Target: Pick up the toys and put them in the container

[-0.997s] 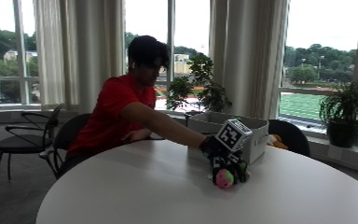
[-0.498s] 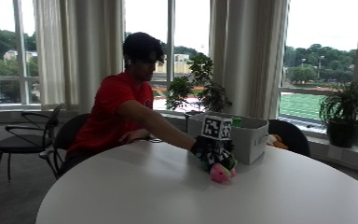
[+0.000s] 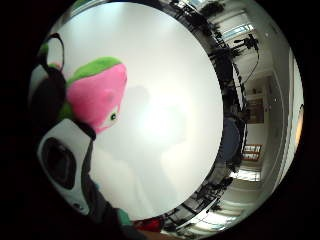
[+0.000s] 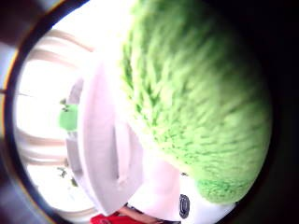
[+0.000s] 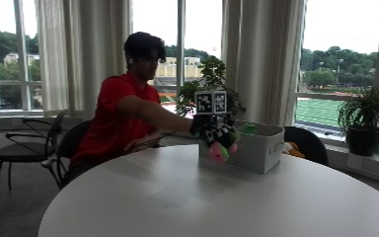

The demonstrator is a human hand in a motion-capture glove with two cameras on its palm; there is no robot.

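Gloved and black, the right hand (image 5: 213, 129) holds a pink and green plush toy (image 5: 217, 149) with its fingers curled round it, raised clear of the worktop (image 5: 196, 197) just in front of the grey container (image 5: 260, 146). The person's arm reaches out from the red sleeve towards that box; the bare hand rests low near the worktop's edge, apparently holding nothing, though it is hard to make out.

From the little finger side palm view the toy (image 3: 97, 95) shows its pink face, a small dark eye and a green cap, hanging above the pale round worktop (image 3: 170, 100) without touching it. The thumb side palm view gives what the others do not: the toy's green fur (image 4: 196, 98) fills most of that picture, and beside it stands the container's white wall (image 4: 105, 149) with a slot handle.

Something green (image 5: 248, 129) shows above the container's rim in the outside view. Around stand a potted plant (image 5: 367, 118) on the window sill, another plant behind the container, and black chairs (image 5: 25, 148) to the person's side.
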